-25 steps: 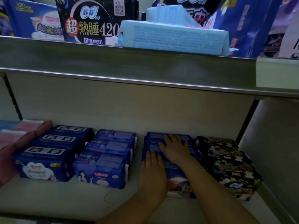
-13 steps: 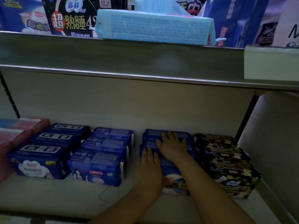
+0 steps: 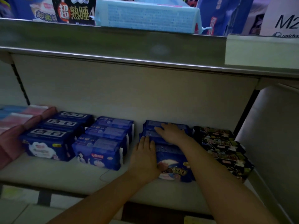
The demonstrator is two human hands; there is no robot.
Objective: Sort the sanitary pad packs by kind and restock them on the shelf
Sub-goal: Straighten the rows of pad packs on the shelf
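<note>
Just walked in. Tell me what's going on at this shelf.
A person is squaring up one row of dark blue pad packs on the lower shelf. The left grip lies flat along the row's left edge, the right grip flat on top of the packs behind. Both are open, holding nothing. Black packs stand alongside on the right.

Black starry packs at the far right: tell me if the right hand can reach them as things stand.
Probably yes. The right hand lies flat on the dark blue row right beside the black starry packs, with nothing between them.
</note>
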